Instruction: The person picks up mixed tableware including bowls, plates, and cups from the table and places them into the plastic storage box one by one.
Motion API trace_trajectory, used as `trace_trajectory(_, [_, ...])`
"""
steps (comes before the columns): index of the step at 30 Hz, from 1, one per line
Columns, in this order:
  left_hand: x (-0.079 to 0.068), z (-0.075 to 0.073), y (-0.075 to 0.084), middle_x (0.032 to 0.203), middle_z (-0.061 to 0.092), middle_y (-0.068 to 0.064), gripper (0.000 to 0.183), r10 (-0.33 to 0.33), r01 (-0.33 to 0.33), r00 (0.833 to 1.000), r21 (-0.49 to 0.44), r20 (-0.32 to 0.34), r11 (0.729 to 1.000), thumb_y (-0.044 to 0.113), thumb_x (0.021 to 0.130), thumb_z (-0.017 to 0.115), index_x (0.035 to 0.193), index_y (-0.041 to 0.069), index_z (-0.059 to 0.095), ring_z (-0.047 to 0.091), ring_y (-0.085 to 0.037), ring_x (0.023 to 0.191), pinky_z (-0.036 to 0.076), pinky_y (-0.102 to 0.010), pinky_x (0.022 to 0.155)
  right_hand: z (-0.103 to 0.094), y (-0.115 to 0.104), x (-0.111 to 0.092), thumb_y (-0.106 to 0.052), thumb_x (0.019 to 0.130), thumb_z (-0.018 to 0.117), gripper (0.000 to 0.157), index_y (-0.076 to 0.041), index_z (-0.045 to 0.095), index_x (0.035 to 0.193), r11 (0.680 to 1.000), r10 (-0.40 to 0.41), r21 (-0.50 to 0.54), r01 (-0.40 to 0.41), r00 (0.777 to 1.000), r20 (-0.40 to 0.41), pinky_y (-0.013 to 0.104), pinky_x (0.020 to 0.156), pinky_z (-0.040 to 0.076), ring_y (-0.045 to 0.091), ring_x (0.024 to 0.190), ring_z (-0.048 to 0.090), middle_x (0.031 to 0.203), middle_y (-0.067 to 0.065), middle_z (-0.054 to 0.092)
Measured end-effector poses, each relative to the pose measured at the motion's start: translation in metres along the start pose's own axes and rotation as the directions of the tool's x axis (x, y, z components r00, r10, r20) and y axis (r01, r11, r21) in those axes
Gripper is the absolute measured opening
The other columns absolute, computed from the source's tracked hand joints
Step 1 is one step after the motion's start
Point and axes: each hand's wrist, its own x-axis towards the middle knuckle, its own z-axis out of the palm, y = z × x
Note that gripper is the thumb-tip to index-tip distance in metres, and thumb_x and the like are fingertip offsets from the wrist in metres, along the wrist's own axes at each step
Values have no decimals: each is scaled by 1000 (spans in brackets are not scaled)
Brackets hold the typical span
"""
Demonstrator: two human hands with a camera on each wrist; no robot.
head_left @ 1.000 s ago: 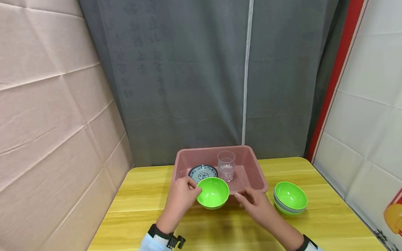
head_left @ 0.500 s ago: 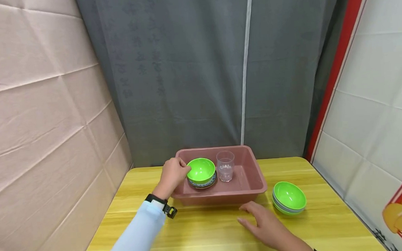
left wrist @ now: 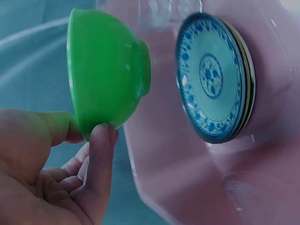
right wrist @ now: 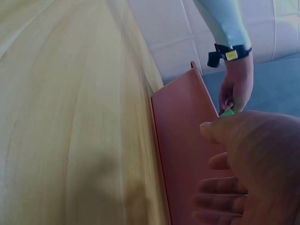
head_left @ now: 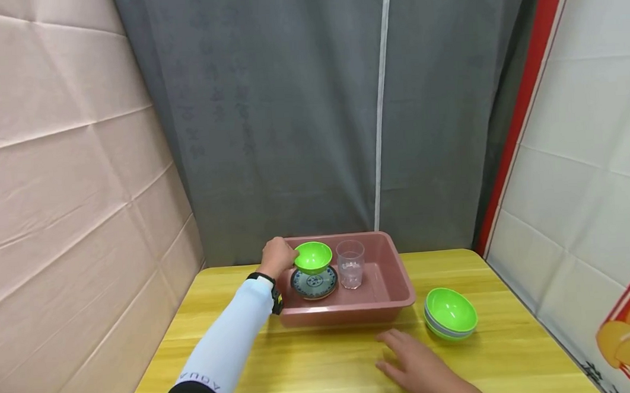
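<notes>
A green bowl (head_left: 313, 257) hangs over the far left part of the pink basin (head_left: 348, 314). My left hand (head_left: 277, 257) pinches its rim between thumb and fingers, plain in the left wrist view, where the bowl (left wrist: 105, 65) is apart from the plates. Below it a small stack of blue-and-white patterned plates (head_left: 314, 284) lies in the basin, beside a clear glass (head_left: 351, 266). My right hand (head_left: 417, 363) hovers over the table in front of the basin, fingers relaxed and holding nothing. Nearest to it is a stack of bowls (head_left: 450, 313), green on top with a grey one below.
The wooden table (head_left: 324, 368) carries the basin near its back edge. A grey curtain (head_left: 289, 115) hangs behind it. Pale cloth walls (head_left: 80, 203) stand at the left, with a white panel (head_left: 586, 176) at the right.
The left hand has carried the green bowl from in front of the basin to above its far left side. The right hand has drawn back slightly toward the table's front.
</notes>
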Motion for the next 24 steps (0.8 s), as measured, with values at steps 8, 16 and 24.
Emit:
trace_trajectory(8, [21,13,-8,113,72,-19,41,-79,81,996,-31,52,996,9,98,74,137,-4,71,75,-28,79,59,-30,61,-3,2,-5,-46,107,74,47,-15,67,142,999,37,22,-39,996,77,53,103,60,24,123,69,135,0,69])
trace_trajectory(16, [26,16,-15,111,71,-27,41,-164,171,980,-49,113,984,-1,96,70,136,-9,68,73,-25,59,59,-31,52,-7,2,-6,-45,107,74,47,-17,66,144,997,63,40,-67,992,108,53,102,60,22,122,69,136,2,69])
trace_trajectory(24, [32,22,-21,67,73,-12,14,-167,150,971,110,168,983,2,97,66,93,-7,76,67,-15,48,49,-23,44,-11,0,-9,-47,107,73,47,-18,65,143,997,60,46,-66,991,116,51,99,62,20,118,69,134,2,68])
